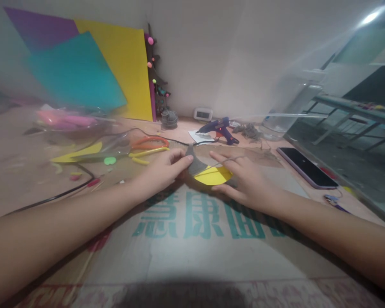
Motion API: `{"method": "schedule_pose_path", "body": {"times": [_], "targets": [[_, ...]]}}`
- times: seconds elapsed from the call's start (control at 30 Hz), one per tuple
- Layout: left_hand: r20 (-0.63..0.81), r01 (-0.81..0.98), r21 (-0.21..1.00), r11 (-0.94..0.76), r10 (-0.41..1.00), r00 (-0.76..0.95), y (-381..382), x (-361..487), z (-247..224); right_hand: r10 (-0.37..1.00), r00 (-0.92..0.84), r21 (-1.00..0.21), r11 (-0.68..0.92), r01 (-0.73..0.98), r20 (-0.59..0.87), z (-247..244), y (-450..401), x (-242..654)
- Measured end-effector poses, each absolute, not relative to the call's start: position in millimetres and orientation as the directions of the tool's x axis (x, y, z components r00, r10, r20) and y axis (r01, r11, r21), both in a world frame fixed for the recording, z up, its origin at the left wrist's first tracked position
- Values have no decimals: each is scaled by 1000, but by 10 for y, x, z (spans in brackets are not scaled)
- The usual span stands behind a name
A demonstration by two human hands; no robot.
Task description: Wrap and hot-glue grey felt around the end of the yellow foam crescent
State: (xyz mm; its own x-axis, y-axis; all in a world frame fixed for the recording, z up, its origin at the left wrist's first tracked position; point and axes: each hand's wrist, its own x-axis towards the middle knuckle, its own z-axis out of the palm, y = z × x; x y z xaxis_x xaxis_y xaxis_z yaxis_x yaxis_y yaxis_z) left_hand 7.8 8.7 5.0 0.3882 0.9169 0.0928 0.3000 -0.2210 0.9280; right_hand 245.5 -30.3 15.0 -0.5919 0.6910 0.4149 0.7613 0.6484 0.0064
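Observation:
A dark grey curved piece (196, 162) with a yellow panel (214, 175) lies between my two hands over the printed sheet. My left hand (168, 169) pinches the grey piece at its left end, thumb on top. On the other side, my right hand (240, 175) has its fingers spread around the right end of the piece, index finger above and thumb below. A thin grey strand (226, 161) runs from the piece toward the right fingers; whether they grip it cannot be made out.
Behind the hands are a blue glue gun (220, 127), a small white clock (203, 114) and a ball of grey cord (169, 119). Orange-handled scissors (150, 142) and a black cable (56, 196) are left. A phone (308, 167) and clear bottle (284, 107) are right.

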Motion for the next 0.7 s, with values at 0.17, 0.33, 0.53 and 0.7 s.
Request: {"method": "schedule_pose_path", "body": {"times": [0.17, 0.33, 0.53, 0.7], "targets": [[157, 314, 910, -272, 925, 347, 118, 72, -3, 752, -583, 145, 569, 810, 307, 490, -387, 2560], [140, 337, 906, -257, 932, 334, 122, 72, -4, 694, -526, 353, 393, 849, 492, 751, -376, 2667], [92, 328, 923, -203, 942, 323, 89, 74, 44, 771, -313, 433, 54, 900, 555, 1008, -298, 2847], [54, 309, 936, -166, 938, 341, 54, 97, 89, 912, -209, 157, 163, 974, 354, 1131, -262, 2976]]}}
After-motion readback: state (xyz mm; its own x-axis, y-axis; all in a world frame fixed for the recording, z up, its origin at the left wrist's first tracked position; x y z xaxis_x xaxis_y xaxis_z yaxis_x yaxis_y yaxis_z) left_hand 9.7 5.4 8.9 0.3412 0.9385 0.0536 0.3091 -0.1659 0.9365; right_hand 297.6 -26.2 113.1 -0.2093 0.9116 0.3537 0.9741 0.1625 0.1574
